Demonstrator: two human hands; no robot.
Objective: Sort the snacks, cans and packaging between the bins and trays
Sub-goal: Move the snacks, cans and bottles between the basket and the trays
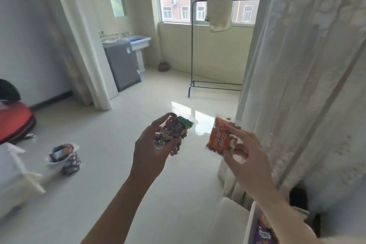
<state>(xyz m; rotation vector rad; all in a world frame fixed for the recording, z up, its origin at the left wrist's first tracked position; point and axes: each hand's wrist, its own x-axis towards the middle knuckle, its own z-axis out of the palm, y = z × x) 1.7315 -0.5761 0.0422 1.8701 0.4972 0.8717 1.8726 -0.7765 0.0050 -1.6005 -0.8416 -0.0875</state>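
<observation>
My left hand (152, 144) grips a clear packet of mixed nuts with a green top (175, 132), held up in the middle of the view. My right hand (245, 154) pinches an orange nut packet (220, 137) between thumb and fingers, just to the right of the first one. Both packets are in the air above the floor and apart from each other. At the bottom right a white bin (251, 224) shows a few colourful snack packs (264, 232), partly hidden by my right forearm.
A small patterned waste basket with a white liner (65, 159) stands on the pale tiled floor at the left. A red bag (15, 121) lies at the far left. A lace curtain (297, 85) hangs at the right, and a black clothes rack (215, 83) stands by the window.
</observation>
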